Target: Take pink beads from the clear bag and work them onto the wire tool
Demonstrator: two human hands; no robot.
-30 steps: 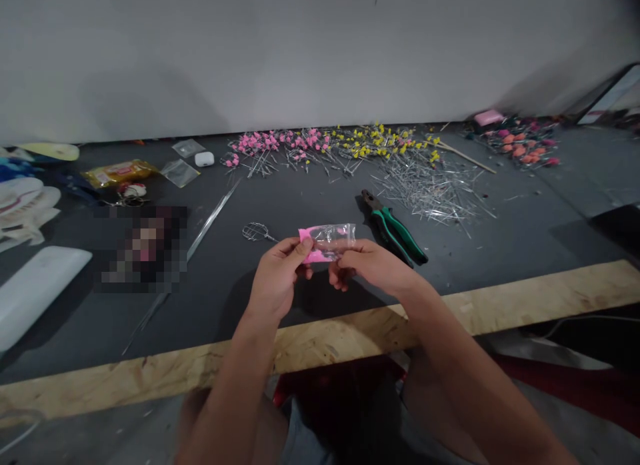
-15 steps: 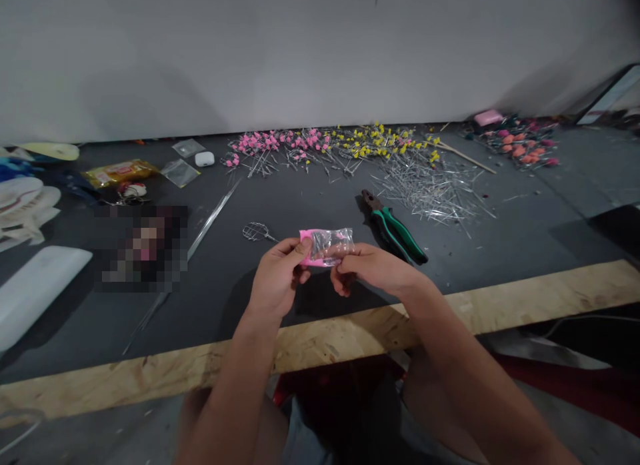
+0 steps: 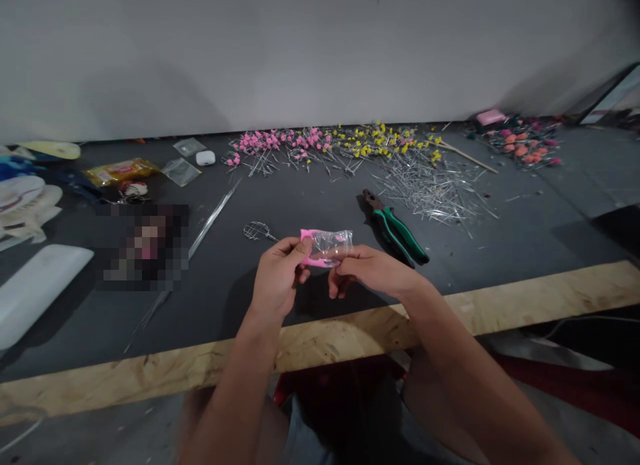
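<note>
From the head camera, both hands are up over the near part of the dark table (image 3: 300, 198), and between them sits a small clear plastic packet (image 3: 327, 246) with something pink inside. The left hand (image 3: 275, 278) pinches the packet's left end, thumb on top, fingers curled tight beneath; the right hand (image 3: 373, 270) pinches the right end the same way — a narrow two-handed grip, the packet held just off the tabletop. This reads as the opening step: the packet looks sealed or folded, and the fingers are placed as if to pull or tear it. The next move likely calls for a firm pinch at each end and a short pull apart, kept level so the pink contents do not spill. Just right of the hands lie green-handled pliers (image 3: 397, 228), untouched; to the left, a small wire coil (image 3: 257, 231) and a long thin rod (image 3: 210, 218). Further back — a heap of cut wire pins (image 3: 435, 188), and rows of pink-headed stems (image 3: 280, 144) beside yellow-headed stems (image 3: 385, 138).
</note>
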